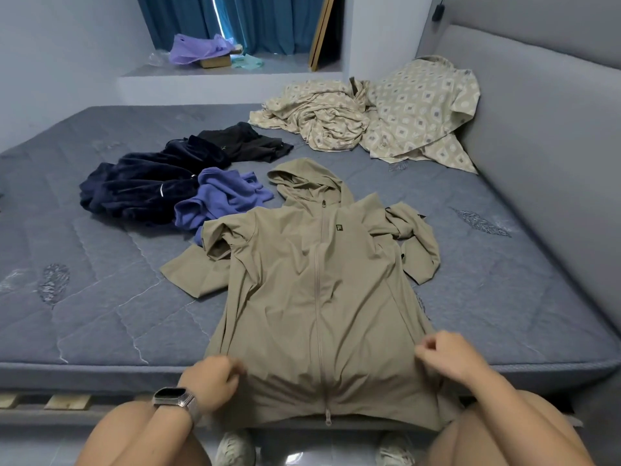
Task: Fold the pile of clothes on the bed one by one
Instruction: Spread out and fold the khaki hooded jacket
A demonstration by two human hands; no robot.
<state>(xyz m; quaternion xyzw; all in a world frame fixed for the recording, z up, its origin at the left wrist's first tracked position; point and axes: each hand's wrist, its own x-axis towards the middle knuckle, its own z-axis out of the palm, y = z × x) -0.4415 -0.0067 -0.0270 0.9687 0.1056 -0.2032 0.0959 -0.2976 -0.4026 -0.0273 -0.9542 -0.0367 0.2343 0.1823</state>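
While the zipped khaki hooded jacket (319, 290) lies face-up, the left hand (211, 381) and right hand (450, 358) pinch its hem. Likely they pull it taut for flattening before folding.

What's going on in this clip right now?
A person is laying a khaki hooded jacket flat, front up and zipped, on the bed. The left hand and right hand each pinch its lower part near the mattress edge. Its sleeves lie crumpled, not yet folded. A navy garment, a purple one and a black one wait behind it.
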